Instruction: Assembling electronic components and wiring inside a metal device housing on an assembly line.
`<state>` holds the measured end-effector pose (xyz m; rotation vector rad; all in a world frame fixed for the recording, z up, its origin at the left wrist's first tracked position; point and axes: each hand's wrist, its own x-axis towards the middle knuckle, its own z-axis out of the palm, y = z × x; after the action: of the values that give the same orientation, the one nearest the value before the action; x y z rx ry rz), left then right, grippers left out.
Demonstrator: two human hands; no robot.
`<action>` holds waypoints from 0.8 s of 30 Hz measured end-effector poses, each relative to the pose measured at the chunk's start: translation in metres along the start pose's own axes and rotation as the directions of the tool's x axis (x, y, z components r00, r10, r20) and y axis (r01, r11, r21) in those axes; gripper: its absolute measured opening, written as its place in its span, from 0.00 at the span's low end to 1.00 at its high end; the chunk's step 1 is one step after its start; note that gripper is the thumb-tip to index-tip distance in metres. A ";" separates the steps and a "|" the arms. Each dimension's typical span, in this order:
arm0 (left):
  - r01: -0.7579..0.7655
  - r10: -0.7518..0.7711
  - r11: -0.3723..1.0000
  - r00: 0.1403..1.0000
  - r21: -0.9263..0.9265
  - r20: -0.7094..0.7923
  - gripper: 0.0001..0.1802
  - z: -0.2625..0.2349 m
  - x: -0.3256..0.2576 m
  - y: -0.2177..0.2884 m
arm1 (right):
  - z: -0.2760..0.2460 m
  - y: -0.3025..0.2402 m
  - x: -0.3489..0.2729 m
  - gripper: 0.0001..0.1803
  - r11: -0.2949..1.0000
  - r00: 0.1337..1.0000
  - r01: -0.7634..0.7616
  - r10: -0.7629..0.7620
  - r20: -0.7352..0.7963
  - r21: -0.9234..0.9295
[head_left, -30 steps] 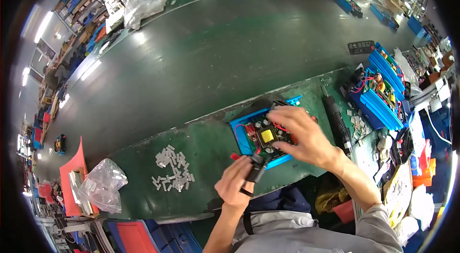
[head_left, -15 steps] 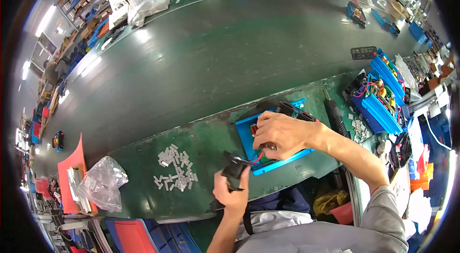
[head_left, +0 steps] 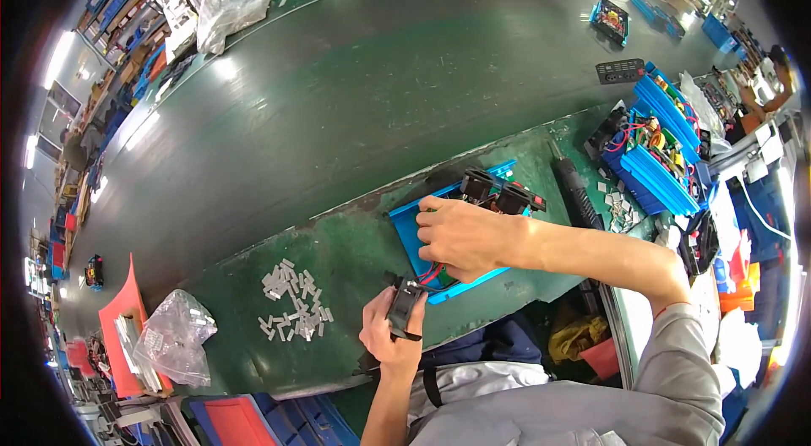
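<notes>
A black plastic part is gripped between the thumb and fingers of my left hand, low over the near edge of the workbench. Red and dark wires run near it beside an open blue metal housing. My right hand reaches over the housing with its fingers curled down; whatever they pinch is hidden beneath them. Black components stand at the housing's far right side, partly behind my right wrist.
Small pale pieces lie left of the housing, with a clear plastic bag beyond. A dark-handled tool lies on the right. Blue housings with exposed electronics are stacked farther right. Across the far side runs a wide green surface.
The view has shifted, moving most things slightly left and up. My left hand has turned the black part more upright. My right hand's fingers have moved toward the wires.
</notes>
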<state>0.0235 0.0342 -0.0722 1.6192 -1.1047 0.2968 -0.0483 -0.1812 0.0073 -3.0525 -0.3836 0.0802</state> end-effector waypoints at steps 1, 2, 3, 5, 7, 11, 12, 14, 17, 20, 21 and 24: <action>-0.002 0.002 1.000 1.000 -0.003 0.001 0.33 -0.001 -0.002 0.000 | 0.001 0.000 0.001 0.06 1.000 1.000 -0.004 0.004 0.000 -0.002; 0.016 -0.016 1.000 1.000 0.006 0.001 0.33 -0.002 -0.005 0.000 | 0.003 0.001 0.002 0.07 0.999 0.999 0.033 -0.034 -0.039 -0.014; 0.035 -0.035 0.999 0.999 0.015 0.001 0.33 -0.002 -0.007 0.001 | 0.005 0.002 0.003 0.08 0.997 0.995 0.070 -0.071 -0.076 -0.027; 0.042 -0.042 0.999 0.999 0.012 0.001 0.33 -0.001 -0.008 0.001 | 0.006 0.005 0.003 0.08 0.997 0.992 0.076 -0.073 -0.103 0.026; 0.049 -0.049 0.999 0.999 0.008 0.004 0.33 0.001 -0.010 0.000 | 0.007 0.005 0.002 0.08 0.994 0.989 0.081 -0.071 -0.129 0.079; 0.030 -0.030 0.999 0.999 -0.018 -0.032 0.29 0.003 -0.008 0.001 | 0.009 0.000 0.005 0.06 0.936 0.964 0.133 -0.046 -0.261 0.327; 0.005 -0.005 1.000 0.998 -0.012 -0.059 0.26 0.004 -0.006 0.001 | 0.009 0.000 0.005 0.06 0.928 0.972 0.144 -0.067 -0.227 0.343; 0.005 -0.001 0.999 0.997 0.051 -0.071 0.28 0.004 -0.003 -0.001 | 0.002 0.008 0.002 0.06 0.932 0.960 0.132 -0.036 -0.277 0.337; 0.357 -0.349 0.931 0.932 0.079 -0.100 0.30 0.006 0.006 0.002 | -0.018 0.011 -0.008 0.06 0.943 0.931 0.124 -0.003 -0.365 0.308; 0.573 -0.583 0.812 0.809 0.112 0.080 0.27 0.009 0.037 0.000 | -0.027 0.004 -0.036 0.08 0.973 0.934 0.080 0.002 -0.358 0.215; 0.665 -0.694 0.719 0.698 0.202 0.176 0.28 0.010 0.048 -0.003 | -0.023 -0.004 -0.042 0.08 0.990 0.952 0.009 0.034 -0.303 0.140; 0.453 -0.641 0.740 0.700 0.497 0.317 0.30 0.004 0.082 0.010 | -0.004 -0.018 -0.069 0.09 0.988 0.950 -0.149 0.151 -0.273 0.031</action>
<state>0.0576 -0.0100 -0.0116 2.3896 -0.8570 -0.3406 -0.1190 -0.1807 0.0157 -3.0165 -0.1312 -0.3313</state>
